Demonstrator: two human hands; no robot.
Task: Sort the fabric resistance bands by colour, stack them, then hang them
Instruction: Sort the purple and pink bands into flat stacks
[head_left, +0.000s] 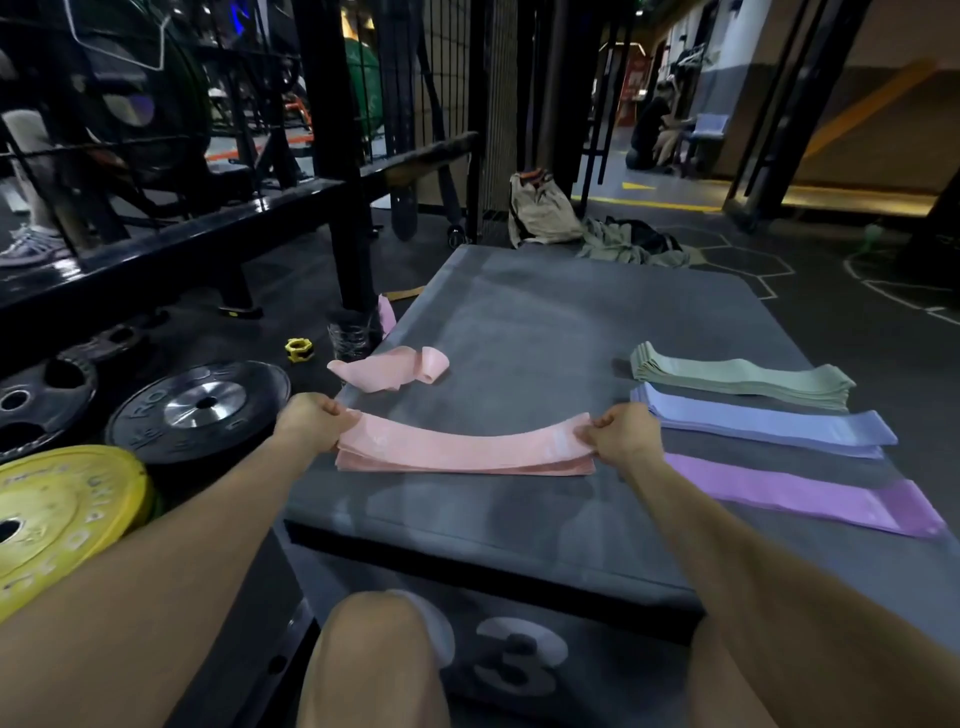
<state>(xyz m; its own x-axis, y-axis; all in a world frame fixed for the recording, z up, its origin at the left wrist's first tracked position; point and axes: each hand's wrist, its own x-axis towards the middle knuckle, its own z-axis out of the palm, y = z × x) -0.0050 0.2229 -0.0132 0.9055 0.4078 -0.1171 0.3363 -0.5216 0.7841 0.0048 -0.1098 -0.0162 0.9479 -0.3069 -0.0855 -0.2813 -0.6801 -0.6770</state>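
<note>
A flat stack of pink fabric resistance bands (465, 453) lies near the front edge of a large grey padded plyo box (524, 322), its long axis running left to right across the view. The left hand (309, 421) pinches the left end of the top pink band between thumb and fingers, and the right hand (626, 434) pinches the right end the same way, so the band spans straight between the two grips. Both ends are lifted slightly while the middle sags down onto the bands beneath it.

Behind the stack, toward the box's left edge, a loose crumpled pink band (392, 373) lies partly curled, apart from the pile.

On the right side of the box sit three more groups, each lying roughly left to right with the right end angled toward the viewer: a stack of sage green bands (743, 382) farthest away, a stack of pale blue bands (763, 422) just in front of it, and a lilac purple band (800, 491) nearest, close to the right forearm.
</note>
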